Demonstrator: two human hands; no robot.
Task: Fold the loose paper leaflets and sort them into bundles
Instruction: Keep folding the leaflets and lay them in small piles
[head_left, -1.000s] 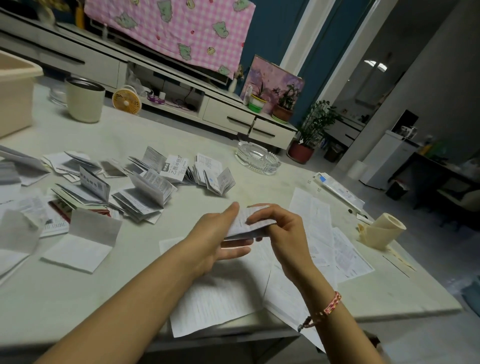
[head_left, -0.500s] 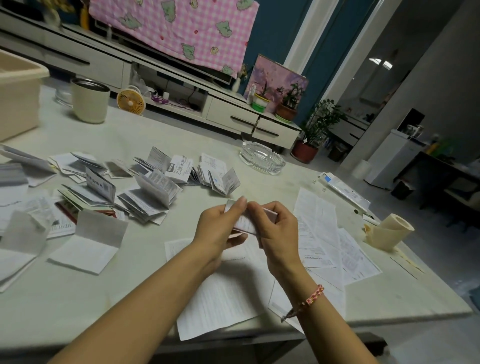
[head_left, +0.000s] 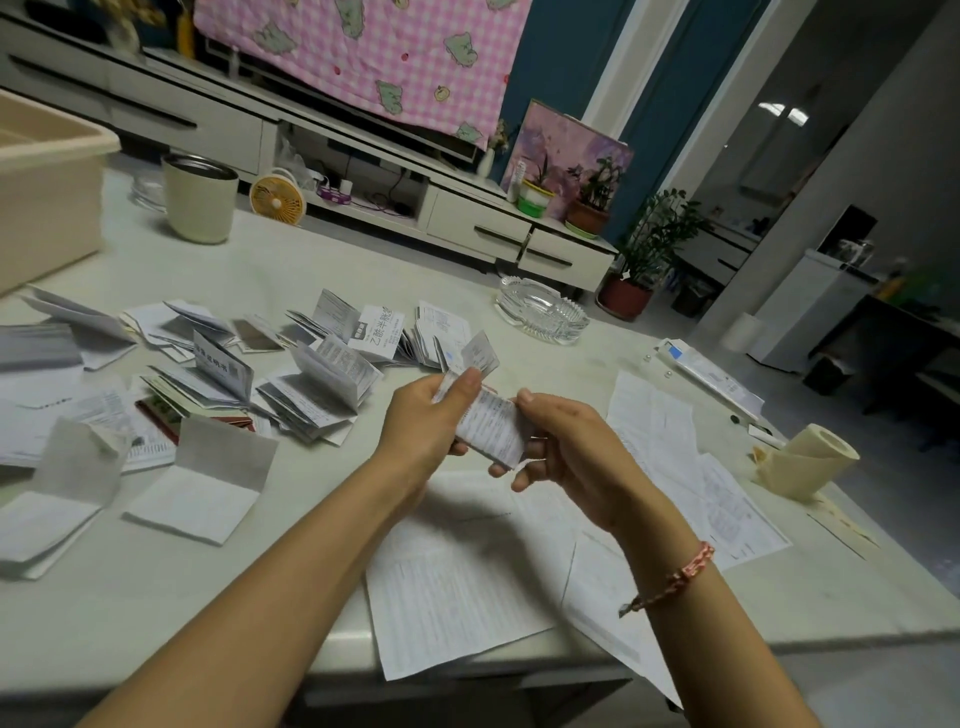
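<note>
A small folded paper leaflet (head_left: 491, 428) is held above the table between both hands. My left hand (head_left: 423, 421) pinches its upper left end with thumb and fingers. My right hand (head_left: 569, 447) grips its right side, thumb on top and fingers curled beneath. Several folded leaflets (head_left: 311, 384) lie in loose piles on the left half of the table, some standing half open. Flat unfolded sheets (head_left: 457, 587) lie under my forearms and spread to the right (head_left: 675, 457), one hanging over the front edge.
A pale table (head_left: 156, 597) carries a beige tub (head_left: 41, 192) and a cup (head_left: 200, 200) at the far left, a glass ashtray (head_left: 543, 312), a white box (head_left: 711, 374) and a tape roll (head_left: 808, 462) at the right. A TV cabinet and plants stand beyond.
The leaflet has been folded smaller and turned so its printed face shows, and both hands have lifted it slightly and shifted their hold.
</note>
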